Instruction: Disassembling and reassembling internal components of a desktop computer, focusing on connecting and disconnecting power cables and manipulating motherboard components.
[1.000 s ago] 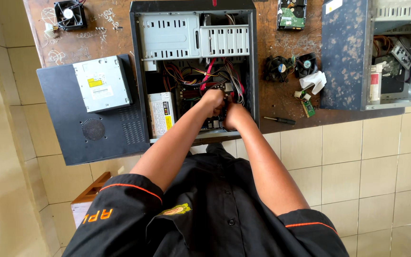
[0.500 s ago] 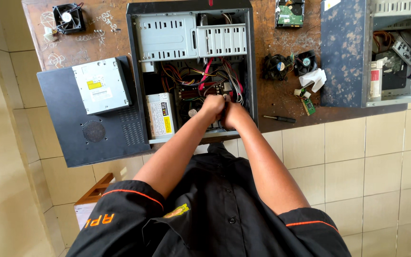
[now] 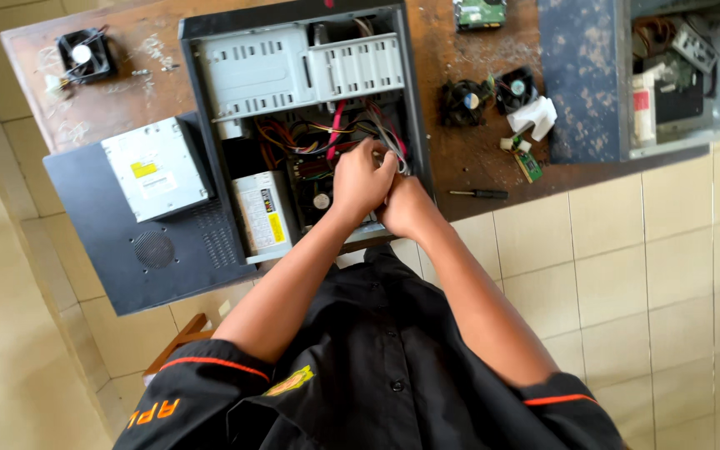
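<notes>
An open black computer case (image 3: 210,50) lies on a wooden table (image 3: 152,75). Both my hands are inside it, pressed together over the tangle of red, grey and coloured cables (image 3: 335,133). My left hand (image 3: 358,179) has its fingers curled around a grey cable bundle (image 3: 396,154) near the case's right wall. My right hand (image 3: 408,210) sits just below, touching the left hand, and its fingers are hidden. A grey power supply (image 3: 262,212) lies to the left of my hands, and a metal drive cage (image 3: 293,71) beyond them.
An optical drive (image 3: 156,167) rests on the removed side panel (image 3: 127,250). One fan (image 3: 85,54) lies far left, two fans (image 3: 462,100) to the right, with a screwdriver (image 3: 478,193) and a small green board (image 3: 529,165). A second opened case (image 3: 677,75) stands far right.
My hands stay at the same cables inside the case, shifting only slightly. The view itself has drifted a little.
</notes>
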